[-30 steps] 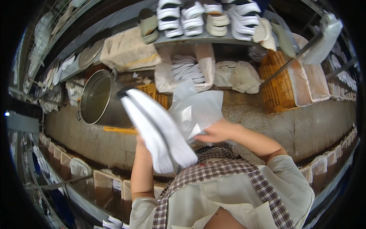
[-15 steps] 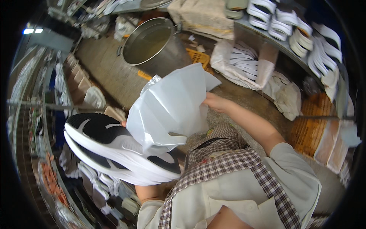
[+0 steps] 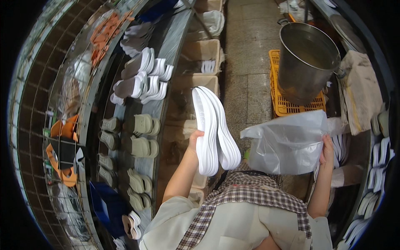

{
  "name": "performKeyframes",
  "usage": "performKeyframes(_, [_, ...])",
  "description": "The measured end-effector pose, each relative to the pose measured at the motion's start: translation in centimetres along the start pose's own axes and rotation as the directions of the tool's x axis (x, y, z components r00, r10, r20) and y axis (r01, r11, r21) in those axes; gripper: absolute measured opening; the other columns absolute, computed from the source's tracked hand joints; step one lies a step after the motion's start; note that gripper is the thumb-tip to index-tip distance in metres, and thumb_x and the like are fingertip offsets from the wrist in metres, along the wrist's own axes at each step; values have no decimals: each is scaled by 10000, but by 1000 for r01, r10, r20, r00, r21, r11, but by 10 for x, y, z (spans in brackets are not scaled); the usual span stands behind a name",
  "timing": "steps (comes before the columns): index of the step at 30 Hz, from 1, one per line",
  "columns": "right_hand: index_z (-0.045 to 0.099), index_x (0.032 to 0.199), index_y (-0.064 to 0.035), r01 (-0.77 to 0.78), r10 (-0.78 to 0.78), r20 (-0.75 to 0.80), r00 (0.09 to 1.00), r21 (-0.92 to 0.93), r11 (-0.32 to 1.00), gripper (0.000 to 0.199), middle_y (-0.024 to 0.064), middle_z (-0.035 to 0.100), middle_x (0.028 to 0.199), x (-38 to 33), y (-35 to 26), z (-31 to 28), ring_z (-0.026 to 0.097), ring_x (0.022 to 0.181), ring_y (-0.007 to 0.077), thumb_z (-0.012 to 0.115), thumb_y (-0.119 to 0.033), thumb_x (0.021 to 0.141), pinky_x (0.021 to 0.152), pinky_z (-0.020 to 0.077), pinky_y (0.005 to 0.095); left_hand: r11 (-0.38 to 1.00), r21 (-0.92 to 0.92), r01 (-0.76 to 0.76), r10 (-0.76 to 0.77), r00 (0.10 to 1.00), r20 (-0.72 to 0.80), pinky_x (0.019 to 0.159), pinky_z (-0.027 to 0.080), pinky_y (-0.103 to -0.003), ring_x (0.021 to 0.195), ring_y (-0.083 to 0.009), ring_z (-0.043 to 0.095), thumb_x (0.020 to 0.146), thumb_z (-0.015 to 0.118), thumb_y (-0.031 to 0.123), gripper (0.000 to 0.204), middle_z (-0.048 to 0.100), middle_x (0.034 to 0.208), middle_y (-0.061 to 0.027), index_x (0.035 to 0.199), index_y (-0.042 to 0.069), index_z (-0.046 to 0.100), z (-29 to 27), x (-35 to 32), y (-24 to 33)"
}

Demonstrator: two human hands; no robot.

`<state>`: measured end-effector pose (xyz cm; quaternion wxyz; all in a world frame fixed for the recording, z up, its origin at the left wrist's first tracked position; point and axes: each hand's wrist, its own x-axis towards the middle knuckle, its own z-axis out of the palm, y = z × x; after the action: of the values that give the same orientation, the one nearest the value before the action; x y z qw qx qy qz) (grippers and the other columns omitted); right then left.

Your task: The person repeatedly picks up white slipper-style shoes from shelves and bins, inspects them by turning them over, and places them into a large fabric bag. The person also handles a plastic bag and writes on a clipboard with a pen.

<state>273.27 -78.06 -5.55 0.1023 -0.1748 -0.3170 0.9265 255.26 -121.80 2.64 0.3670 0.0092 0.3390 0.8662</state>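
Observation:
White shoe soles [image 3: 207, 133], bundled side by side and standing nearly on end, are gripped in my left hand [image 3: 196, 139]. My fingers go behind the bundle and are partly hidden. On the other side, my right hand [image 3: 327, 148] pinches the right edge of a translucent plastic bag [image 3: 287, 146]. The bag spreads out sideways and looks creased and flat. A gap separates the bag from the soles.
A large metal pot [image 3: 308, 62] holding liquid stands on a yellow plastic crate [image 3: 275, 83] ahead. Along the left runs a metal shelf [image 3: 152, 125] with paired soles, beside beige bins [image 3: 208, 79]. More soles [image 3: 379, 152] line the right-hand shelf.
My view has swung left. The bag has moved off to the right and away from the soles, which have gone from lying sideways with black bottoms showing to nearly upright.

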Motion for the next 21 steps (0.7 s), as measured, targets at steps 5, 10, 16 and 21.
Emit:
performKeyframes(5, [546,1046,-32,-311,355,168,920,-237,920,238,38,598,976,16,56,71,567,888,142,605,-99,825,801,459,277,960,-266,88,-30,976,214,915,444,-480,1062,-380,528,576,617,239,851,384,1308,-276,1330,-24,325,22,-6,-26])
performKeyframes(10, [616,886,-33,-435,533,139,834,-427,793,103,10,607,809,49,101,140,561,729,89,647,-78,798,669,460,230,911,-311,271,-177,938,299,933,434,-463,1089,-367,515,572,621,181,862,389,1311,-269,1339,-38,294,37,13,-30])
performKeyframes(16, [607,825,-20,-394,553,168,816,-538,745,46,10,611,760,98,120,199,558,722,88,626,-61,815,687,445,212,920,-278,278,-232,955,187,966,404,-449,1152,-367,469,641,608,257,805,385,1317,-276,1340,-21,322,-8,46,-21])
performKeyframes(21, [594,799,-5,-292,487,111,866,-678,675,65,12,604,711,166,130,227,549,708,80,619,-63,814,657,437,208,910,-292,295,-257,953,164,942,429,-441,1097,-354,515,644,592,242,753,471,1246,-247,1307,-33,364,-56,111,12])
